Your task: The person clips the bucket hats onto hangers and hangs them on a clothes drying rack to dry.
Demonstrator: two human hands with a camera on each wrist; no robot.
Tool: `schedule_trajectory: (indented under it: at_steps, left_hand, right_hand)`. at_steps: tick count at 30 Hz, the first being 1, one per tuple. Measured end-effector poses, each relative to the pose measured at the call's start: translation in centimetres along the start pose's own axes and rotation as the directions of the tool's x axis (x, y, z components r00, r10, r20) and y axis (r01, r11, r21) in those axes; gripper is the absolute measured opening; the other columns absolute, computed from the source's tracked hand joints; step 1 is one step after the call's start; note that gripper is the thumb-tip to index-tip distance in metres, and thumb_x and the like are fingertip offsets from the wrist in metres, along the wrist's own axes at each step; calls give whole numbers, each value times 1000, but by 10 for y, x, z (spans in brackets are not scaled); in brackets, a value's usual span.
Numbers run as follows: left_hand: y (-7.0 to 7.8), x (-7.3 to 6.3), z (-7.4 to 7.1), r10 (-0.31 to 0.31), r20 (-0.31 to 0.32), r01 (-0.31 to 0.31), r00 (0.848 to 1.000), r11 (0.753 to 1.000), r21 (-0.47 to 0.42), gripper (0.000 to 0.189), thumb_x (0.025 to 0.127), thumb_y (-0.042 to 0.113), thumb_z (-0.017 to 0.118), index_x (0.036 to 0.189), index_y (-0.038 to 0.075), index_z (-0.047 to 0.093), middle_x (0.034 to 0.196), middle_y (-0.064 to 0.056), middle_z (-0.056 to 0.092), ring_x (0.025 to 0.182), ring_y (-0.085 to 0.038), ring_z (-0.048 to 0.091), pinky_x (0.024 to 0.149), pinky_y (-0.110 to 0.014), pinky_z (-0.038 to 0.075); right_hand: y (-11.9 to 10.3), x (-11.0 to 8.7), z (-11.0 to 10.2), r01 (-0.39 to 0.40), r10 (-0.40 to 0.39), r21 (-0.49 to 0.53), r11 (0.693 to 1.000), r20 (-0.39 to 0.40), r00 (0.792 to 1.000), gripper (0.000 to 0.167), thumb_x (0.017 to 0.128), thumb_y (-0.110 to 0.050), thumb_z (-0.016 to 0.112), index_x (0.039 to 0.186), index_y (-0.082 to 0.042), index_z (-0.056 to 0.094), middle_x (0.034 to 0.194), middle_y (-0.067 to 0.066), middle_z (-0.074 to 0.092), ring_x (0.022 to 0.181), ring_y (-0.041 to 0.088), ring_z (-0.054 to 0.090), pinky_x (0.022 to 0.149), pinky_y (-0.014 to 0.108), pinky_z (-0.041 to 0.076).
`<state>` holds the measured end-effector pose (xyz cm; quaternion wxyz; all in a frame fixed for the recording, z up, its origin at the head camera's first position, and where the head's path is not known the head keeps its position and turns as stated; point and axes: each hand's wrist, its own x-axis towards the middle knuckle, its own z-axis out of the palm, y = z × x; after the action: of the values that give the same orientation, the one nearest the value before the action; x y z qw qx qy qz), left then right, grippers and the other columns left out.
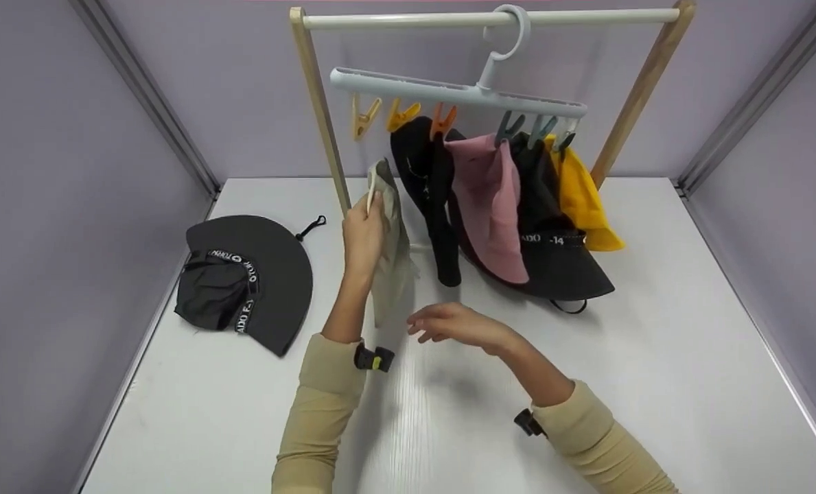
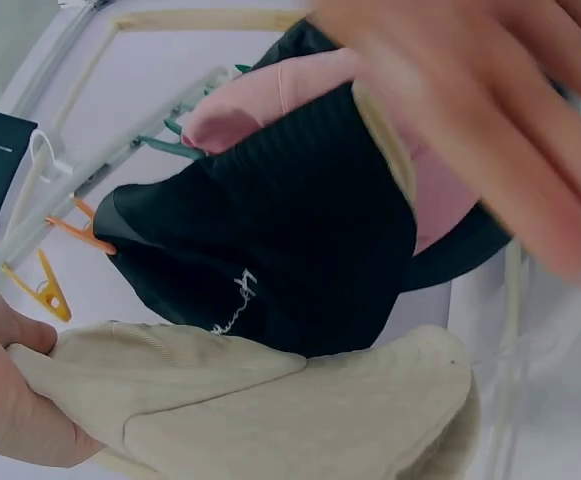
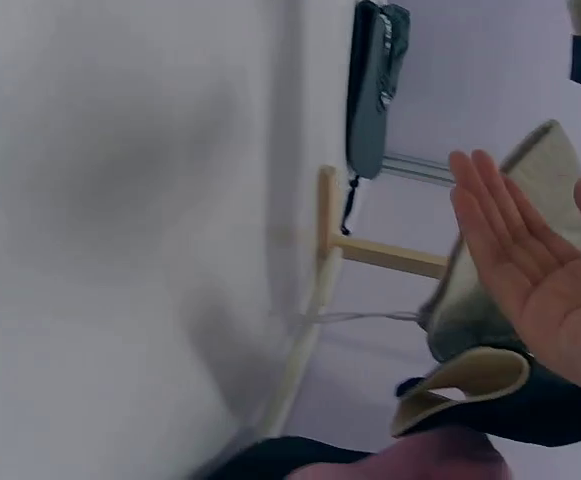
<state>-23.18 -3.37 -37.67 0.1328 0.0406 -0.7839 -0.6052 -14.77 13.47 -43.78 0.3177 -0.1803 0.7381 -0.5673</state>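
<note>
A white tabletop point(image 1: 682, 357) lies beneath me, the rack point(image 1: 408, 20) stands at its back, and the hanger point(image 1: 408, 87) hooks over the rail, tilted down towards my right. To the left of the hanging hats is the beige hat point(image 1: 394, 267), lifted and drooping from my left hand point(image 1: 364, 237); that grip is clamped on its edge, thumb against fingers. My right hand point(image 1: 462, 326) holds nothing, its grip loose and fingers apart from the cloth. To handle this well, I judge, I should pinch near the edge so the fabric stays smooth, let the rest fall clear of its neighbour, and bring my right palm in as support. Counting downward in size: one rack, one hanger, six hats in view. A dark wide-brimmed hat point(image 1: 284, 267) lies to the left, one is mine, and four hang: a banded black hat point(image 1: 565, 271), a pink hat point(image 1: 490, 219), a black hat with white script point(image 1: 418, 161) and a yellow hat point(image 1: 581, 195). I make out at least six clips; the cream clip point(image 1: 363, 120) and yellow clip point(image 1: 402, 116) hold nothing, while the orange clip point(image 1: 442, 122) bites the scripted hat.
</note>
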Motion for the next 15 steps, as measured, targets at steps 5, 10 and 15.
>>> schedule_trajectory:
  at_steps: [5,10,15]
  left_hand:
    - [5,17,1,27,-11,-26,1000,999,35,35,98,20,44,65,12,39,57,2,32,50,-10,29,49,-24,25]
    - [9,30,1,8,-41,-7,999,999,36,35,98,21,45,65,12,39,60,1,32,54,-13,31,51,-26,25]
    - [15,38,3,-14,-38,17,999,998,59,33,98,25,43,68,12,41,60,1,31,56,-15,32,53,-27,25]
  right_hand:
    - [-60,-9,-26,188,-186,12,982,-95,978,32,95,-9,47,120,11,51,116,22,56,104,32,55,88,38,43]
    - [-119,7,-47,273,-257,-3,962,-351,900,31,94,-2,48,122,11,47,121,22,50,106,25,52,90,39,41]
    - [-168,37,-68,212,-187,-17,977,-541,820,35,93,-2,48,127,4,42,124,16,48,109,24,50,89,30,41]
